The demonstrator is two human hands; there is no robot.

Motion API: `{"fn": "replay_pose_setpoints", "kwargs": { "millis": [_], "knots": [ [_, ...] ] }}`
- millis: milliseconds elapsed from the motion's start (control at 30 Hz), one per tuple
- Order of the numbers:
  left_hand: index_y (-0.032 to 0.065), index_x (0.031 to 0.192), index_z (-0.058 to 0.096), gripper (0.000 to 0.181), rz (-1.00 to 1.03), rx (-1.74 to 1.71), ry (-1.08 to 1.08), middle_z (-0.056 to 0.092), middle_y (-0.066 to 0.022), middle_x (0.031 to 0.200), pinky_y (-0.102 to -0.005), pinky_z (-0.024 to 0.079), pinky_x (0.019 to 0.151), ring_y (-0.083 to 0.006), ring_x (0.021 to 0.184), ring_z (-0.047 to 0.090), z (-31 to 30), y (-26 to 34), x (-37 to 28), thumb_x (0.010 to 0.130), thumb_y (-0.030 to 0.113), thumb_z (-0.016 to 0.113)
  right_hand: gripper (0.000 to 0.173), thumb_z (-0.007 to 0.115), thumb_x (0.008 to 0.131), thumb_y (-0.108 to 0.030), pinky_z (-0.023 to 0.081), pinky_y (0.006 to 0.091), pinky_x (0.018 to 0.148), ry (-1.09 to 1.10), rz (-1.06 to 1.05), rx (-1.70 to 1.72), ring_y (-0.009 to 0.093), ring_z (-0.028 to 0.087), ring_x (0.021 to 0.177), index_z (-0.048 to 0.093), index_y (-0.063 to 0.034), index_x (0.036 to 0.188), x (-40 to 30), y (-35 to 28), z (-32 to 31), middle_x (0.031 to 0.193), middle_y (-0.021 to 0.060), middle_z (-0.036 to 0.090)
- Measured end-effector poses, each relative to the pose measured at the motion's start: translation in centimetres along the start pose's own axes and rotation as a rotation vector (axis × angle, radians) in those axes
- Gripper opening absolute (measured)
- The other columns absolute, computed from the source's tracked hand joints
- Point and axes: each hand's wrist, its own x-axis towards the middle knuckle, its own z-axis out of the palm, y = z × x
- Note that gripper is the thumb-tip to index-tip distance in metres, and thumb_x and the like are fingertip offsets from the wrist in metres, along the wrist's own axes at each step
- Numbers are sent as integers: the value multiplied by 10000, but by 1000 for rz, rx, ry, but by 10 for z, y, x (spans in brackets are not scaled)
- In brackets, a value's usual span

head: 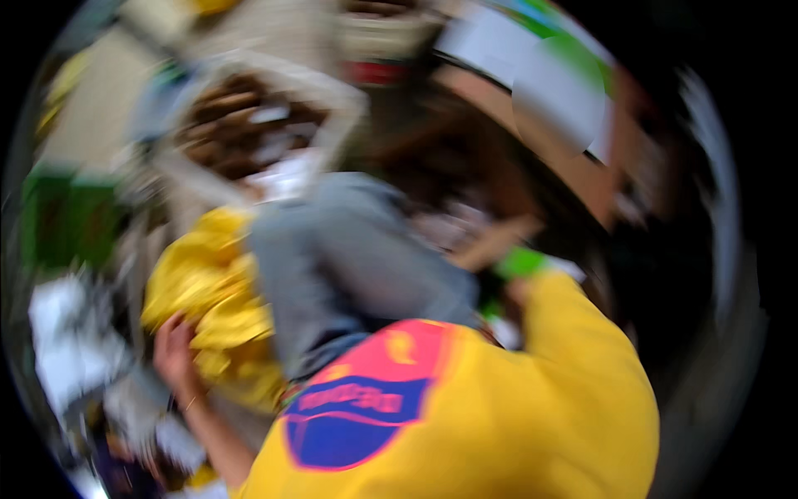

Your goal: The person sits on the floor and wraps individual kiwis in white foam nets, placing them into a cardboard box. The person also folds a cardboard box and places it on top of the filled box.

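Note:
My left hand point(174, 349) lies against a crumpled yellow plastic bag point(212, 293) beside my left leg. Its fingers touch the bag's outer side, but whether they grip it is not plain. Low at my right side is my right hand point(516, 293), blurred and partly covered by my yellow sleeve. A bright green item point(522, 261) of unclear kind sits right at that hand, and a brown cardboard flap point(495, 243) is just beyond it. Between my hands are my bent legs in grey trousers point(355, 249).
Ahead stands a pale crate point(349, 118) with brown and white items inside. A cream and red bucket point(380, 50) is behind it. White-topped boxes point(480, 43) stand at the upper right. Green containers point(72, 215) and white plastic point(78, 337) are at the left.

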Motion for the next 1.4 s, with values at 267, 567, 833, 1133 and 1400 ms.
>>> {"fn": "replay_pose_setpoints", "kwargs": {
  "millis": [267, 567, 833, 1133, 1400],
  "knots": [
    [4, 1141, 515, 268, -138, -339, -53, 569, -69, 956, -236, 436, 803, -122, 866, 546, -32, -20, -13, 929, 156, 456, 502, 595, 721, -335, 414, 355, 888, -96, 27, 112, 253, 533, 1050, 561, -93, 1160, -52, -15, 42, 1170, 128, 559],
    [-19, 1039, 566, 193, -85, -344, -87, 590, -76, 875, -256, 479, 723, -130, 792, 568, -23, -43, -14, 895, 91, 501, 496, 585, 720, -347, 433, 358, 863, -685, -18, 197, 265, 550, 1020, 577, -87, 1142, -143, 25, 55, 1150, 130, 572],
    [-27, 1024, 571, 189, -176, -332, -60, 600, -74, 861, -265, 486, 722, -138, 774, 577, -6, -57, -30, 879, 85, 525, 616, 700, 483, 9, 419, 393, 888, 731, -437, -37, 337, 486, 1034, 504, -49, 1063, -123, -80, -106, 1098, 145, 489],
    [4, 1041, 569, 198, -195, -462, -9, 589, -48, 846, -221, 480, 685, -102, 739, 558, -8, -104, -51, 899, 128, 510, 133, 530, 746, -206, 484, 407, 548, 57, -484, -492, 272, 627, 682, 631, -136, 794, -40, -69, -71, 720, 97, 632],
    [-11, 1039, 566, 200, -180, -438, 41, 587, -55, 853, -240, 487, 707, -112, 761, 565, -19, -109, -53, 902, 119, 499, 144, 551, 688, -150, 506, 398, 588, 14, -489, -557, 282, 629, 694, 643, -136, 797, -57, 2, -83, 775, 93, 646]
  ]
}}
